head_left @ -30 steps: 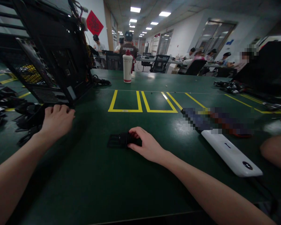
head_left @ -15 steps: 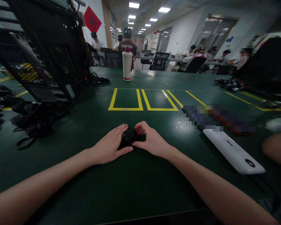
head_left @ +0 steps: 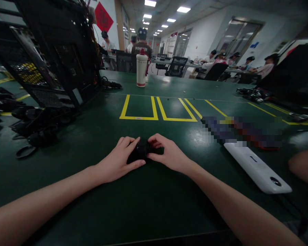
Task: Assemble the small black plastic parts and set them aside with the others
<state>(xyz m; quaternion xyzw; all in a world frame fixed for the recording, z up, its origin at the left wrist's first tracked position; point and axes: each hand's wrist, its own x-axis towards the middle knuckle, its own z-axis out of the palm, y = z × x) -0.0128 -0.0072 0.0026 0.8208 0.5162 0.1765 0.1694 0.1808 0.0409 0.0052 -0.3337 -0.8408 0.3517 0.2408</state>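
Between my hands, low on the green table, lies a small, dark, rounded object; its exact kind is too dark to make out. My left hand curls round its left side, thumb in front and fingers behind. From the right, my right hand grips its edge between bent fingers and thumb. Both hands rest at table height, and much of the object's left part is covered by my left hand.
A white power bank-like block lies right, beside blurred phone-shaped things. Black pieces are heaped left near an open computer case. A white tumbler stands behind yellow tape outlines. Another person's arm rests at the right edge.
The left index finger now stands apart from the other fingers, which have drawn back a little. My right hand keeps its pinch. The whole view has shifted slightly.
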